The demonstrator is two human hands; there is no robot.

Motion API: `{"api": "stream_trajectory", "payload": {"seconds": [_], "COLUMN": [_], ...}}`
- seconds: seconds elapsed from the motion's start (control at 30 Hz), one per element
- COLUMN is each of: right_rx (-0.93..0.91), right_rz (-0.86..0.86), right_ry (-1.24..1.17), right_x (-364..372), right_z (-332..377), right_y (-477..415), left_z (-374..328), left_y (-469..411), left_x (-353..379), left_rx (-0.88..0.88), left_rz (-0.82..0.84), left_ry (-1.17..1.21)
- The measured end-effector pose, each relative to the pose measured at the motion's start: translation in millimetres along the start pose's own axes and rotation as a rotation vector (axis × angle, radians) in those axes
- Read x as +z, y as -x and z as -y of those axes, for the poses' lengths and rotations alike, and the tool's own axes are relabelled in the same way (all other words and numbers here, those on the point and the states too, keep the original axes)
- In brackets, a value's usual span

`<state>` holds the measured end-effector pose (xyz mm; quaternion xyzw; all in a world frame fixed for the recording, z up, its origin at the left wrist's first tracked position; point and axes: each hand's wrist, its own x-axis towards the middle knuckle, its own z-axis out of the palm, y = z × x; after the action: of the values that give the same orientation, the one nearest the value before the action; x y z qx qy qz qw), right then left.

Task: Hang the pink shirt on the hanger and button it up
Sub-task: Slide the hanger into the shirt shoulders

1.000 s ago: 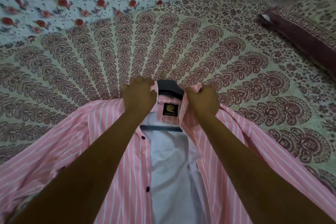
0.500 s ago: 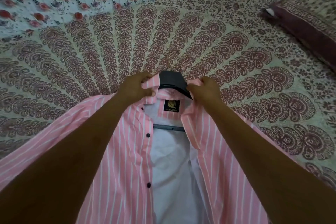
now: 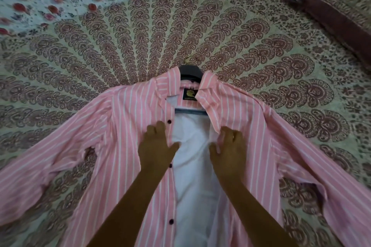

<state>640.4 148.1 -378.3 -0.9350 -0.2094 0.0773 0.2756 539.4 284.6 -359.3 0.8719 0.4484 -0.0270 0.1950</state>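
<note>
The pink shirt lies unbuttoned on the patterned bedspread, black hanger poking from the collar; left hand rests on the button strip, thumb splayed wide, while right hand bends its fingers at the other front edge, pinching or not, can't tell
</note>
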Motion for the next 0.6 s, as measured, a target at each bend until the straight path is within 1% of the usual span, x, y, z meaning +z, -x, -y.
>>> {"api": "stream_trajectory", "payload": {"seconds": [0.07,0.13,0.17,0.23,0.3,0.33,0.37,0.43,0.47,0.5,0.53,0.57,0.6], "right_rx": [0.122,0.153,0.119,-0.038,-0.184,-0.211,-0.204,-0.162,-0.169,-0.174,-0.166,-0.148,-0.158], "right_rz": [0.057,0.083,0.063,0.037,0.104,0.176,0.263,0.495,0.609,0.687,0.705,0.644,0.505], "right_ry": [-0.063,-0.145,-0.182,-0.230,-0.270,-0.267,-0.247,-0.170,-0.137,-0.119,-0.124,-0.140,-0.116], "right_x": [-4.7,-8.7,-9.2,-9.1,-5.4,-0.9,4.7,13.4,15.6,14.1,9.1,2.9,-0.4], "right_z": [-5.3,-2.1,4.1,25.7,50.5,58.9,63.0,57.7,50.1,42.2,34.6,29.0,20.9], "right_y": [17.5,25.2,25.8,28.8,34.2,38.6,44.4,62.4,73.2,88.5,104.6,119.7,139.4], "left_z": [6.7,8.6,6.6,-0.2,-5.1,-0.8,5.0,25.5,37.1,47.6,56.5,64.0,72.4], "left_y": [16.8,20.4,19.1,19.4,25.0,27.7,32.1,45.9,52.9,63.5,74.7,84.5,99.8], "left_x": [11.4,12.4,9.8,-2.7,-20.0,-23.6,-27.4,-27.4,-23.7,-22.7,-22.5,-22.6,-23.4], "left_rx": [-0.067,-0.097,-0.063,0.015,0.080,0.074,0.054,0.093,0.129,0.146,0.158,0.169,0.165], "left_rz": [0.066,0.060,0.044,0.030,0.041,0.088,0.177,0.448,0.533,0.554,0.514,0.425,0.336], "left_ry": [-0.028,0.064,0.127,0.313,0.480,0.498,0.421,0.123,0.057,0.099,0.188,0.261,0.319]}}
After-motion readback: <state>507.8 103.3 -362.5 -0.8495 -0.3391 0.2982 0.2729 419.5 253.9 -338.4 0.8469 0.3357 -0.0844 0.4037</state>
